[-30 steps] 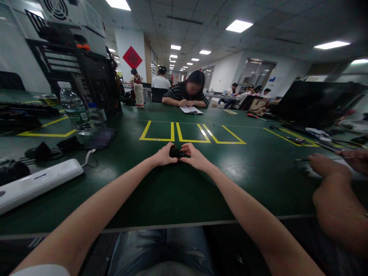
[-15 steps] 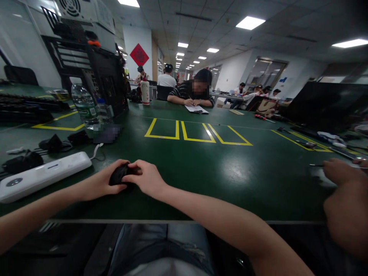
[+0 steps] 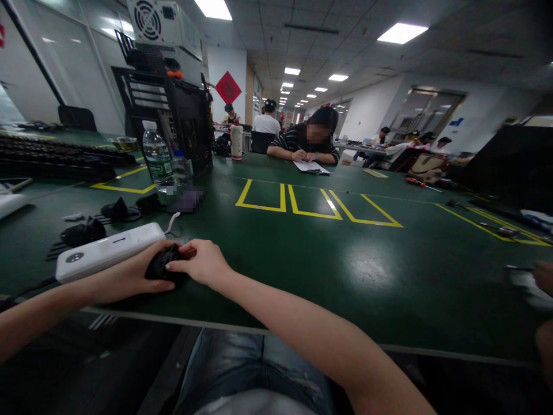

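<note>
A small black rounded object (image 3: 161, 264) sits between my two hands near the front edge of the green table (image 3: 276, 259); its exact kind is hard to make out. My left hand (image 3: 140, 271) wraps round its left side, thumb low at the front. From the right, the fingers and thumb of my right hand (image 3: 203, 262) pinch its other side. Just behind my left hand lies a white power strip (image 3: 108, 251) with a round button, its right end partly covered by that hand. A short white cable (image 3: 173, 222) lies beyond its right end.
Several black parts (image 3: 84, 231), a water bottle (image 3: 157, 155) and a computer frame (image 3: 185, 121) stand to the left. Yellow tape outlines (image 3: 263, 207) mark the table. Opposite, a person (image 3: 306, 135) writes on a clipboard (image 3: 311, 167). A co-worker's hand (image 3: 544, 276) shows at the right edge.
My view has turned left, so the scene sits further right. Both hands, still round the black object, have moved left along the table, closer to the power strip.
</note>
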A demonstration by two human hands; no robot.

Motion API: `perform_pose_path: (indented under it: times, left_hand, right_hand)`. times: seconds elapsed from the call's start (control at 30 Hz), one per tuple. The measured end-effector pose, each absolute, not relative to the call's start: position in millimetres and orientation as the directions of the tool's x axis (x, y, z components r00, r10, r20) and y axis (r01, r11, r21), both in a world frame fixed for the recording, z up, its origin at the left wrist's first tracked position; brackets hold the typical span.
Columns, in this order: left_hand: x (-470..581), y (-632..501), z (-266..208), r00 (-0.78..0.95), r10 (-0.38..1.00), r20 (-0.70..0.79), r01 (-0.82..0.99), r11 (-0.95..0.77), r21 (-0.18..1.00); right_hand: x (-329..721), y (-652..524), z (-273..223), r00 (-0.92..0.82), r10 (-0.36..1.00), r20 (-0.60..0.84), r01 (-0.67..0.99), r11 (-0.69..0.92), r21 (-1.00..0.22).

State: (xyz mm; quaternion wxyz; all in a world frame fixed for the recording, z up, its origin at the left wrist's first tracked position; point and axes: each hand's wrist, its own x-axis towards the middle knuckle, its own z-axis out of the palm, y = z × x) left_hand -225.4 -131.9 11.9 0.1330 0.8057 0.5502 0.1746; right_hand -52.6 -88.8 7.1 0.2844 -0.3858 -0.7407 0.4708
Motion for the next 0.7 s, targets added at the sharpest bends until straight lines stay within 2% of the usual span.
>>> perform_pose_path:
  times: [0.13,0.23,0.4,0.53,0.7]
  left_hand:
    - [-183,-105,16,0.427,0.899,0.095,0.746,-0.41,0.524]
    - [-137,-69,16,0.52,0.845,0.126,0.646,-0.485,0.59]
    - [-54,-6,15,0.666,0.723,0.181,0.466,-0.593,0.656]
    - [1,28,12,0.68,0.678,0.277,0.417,-0.669,0.615]
    - [36,37,5,0.651,0.64,0.409,0.417,-0.751,0.512]
  right_hand:
    - [-13,-70,8,-0.483,0.87,0.101,0.256,0.25,-0.934]
    - [35,-51,11,-0.412,0.905,0.101,0.222,0.208,-0.953]
    - [119,-16,15,-0.318,0.948,-0.005,0.144,0.043,-0.989]
    - [171,8,11,-0.242,0.97,-0.026,0.07,-0.009,-0.997]
    - [205,8,6,-0.219,0.972,0.079,0.086,0.1,-0.991]
